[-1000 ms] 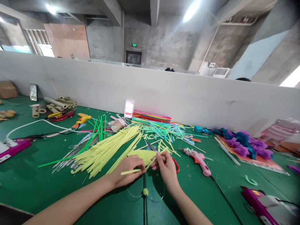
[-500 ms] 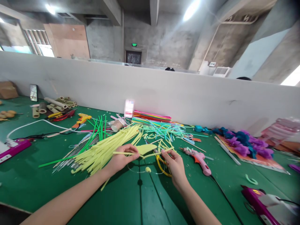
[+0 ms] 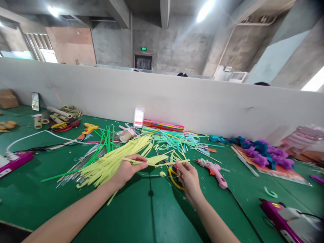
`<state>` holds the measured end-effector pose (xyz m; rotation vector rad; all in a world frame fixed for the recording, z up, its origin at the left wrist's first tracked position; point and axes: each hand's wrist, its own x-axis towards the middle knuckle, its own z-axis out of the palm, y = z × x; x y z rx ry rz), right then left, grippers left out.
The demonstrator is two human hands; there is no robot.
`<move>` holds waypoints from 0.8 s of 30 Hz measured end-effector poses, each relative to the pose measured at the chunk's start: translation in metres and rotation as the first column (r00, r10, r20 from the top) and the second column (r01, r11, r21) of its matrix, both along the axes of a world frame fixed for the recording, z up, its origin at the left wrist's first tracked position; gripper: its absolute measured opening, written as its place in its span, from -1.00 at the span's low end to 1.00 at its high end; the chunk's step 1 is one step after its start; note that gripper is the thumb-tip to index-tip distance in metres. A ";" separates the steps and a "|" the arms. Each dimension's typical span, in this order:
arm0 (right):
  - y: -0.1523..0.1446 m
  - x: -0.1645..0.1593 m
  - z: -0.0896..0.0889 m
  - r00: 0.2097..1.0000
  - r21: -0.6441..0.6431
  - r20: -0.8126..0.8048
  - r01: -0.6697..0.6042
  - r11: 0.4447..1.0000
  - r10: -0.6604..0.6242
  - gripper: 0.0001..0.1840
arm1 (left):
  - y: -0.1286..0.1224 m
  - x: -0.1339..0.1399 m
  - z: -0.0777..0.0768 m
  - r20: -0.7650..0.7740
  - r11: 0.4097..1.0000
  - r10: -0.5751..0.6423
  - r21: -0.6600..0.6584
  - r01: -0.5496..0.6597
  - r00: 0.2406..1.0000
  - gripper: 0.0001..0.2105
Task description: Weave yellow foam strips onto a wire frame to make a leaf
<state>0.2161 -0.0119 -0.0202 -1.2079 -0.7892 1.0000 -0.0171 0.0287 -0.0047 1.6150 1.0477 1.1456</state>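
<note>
Fingertips of my left hand (image 3: 132, 168) are pinched on a pale yellow pipe cleaner (image 3: 152, 164) that runs across between my hands, bent near its middle. The other side of it is pinched by my right hand (image 3: 188, 173), its free tip sticking out past the fingers. A thin clear loop with a small yellow ball (image 3: 162, 174) on it hangs just below; what holds the loop is unclear. Behind the pipe cleaner shows a flat yellow leaf-shaped piece (image 3: 157, 159). Yellow-handled scissors (image 3: 174, 180) lie beside my right hand, partly covered by it.
A large bundle of yellow pipe cleaners (image 3: 116, 158) lies beyond my left hand. To the right rests a pink glue gun (image 3: 215, 172) with its cord. Farther off are a yellow glue gun (image 3: 89, 128), bamboo pieces (image 3: 60, 113), purple flowers (image 3: 260, 158) and a power strip (image 3: 278, 216).
The small yellow ball and its loop have shifted up and slightly right. Both hands keep their pinch on the pipe cleaner, the left moving slightly left and up.
</note>
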 end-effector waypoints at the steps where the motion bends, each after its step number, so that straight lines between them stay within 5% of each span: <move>1: 0.000 0.000 0.000 1.000 0.001 -0.007 0.001 1.000 -0.001 -0.51 | 0.000 0.000 0.000 -0.003 1.000 0.001 0.013 -0.001 1.000 -0.79; 24: -0.008 -0.006 0.013 1.000 0.031 -0.003 0.026 0.999 -0.026 -0.48 | 0.003 -0.005 0.004 0.019 0.999 -0.039 0.037 0.038 0.999 -0.81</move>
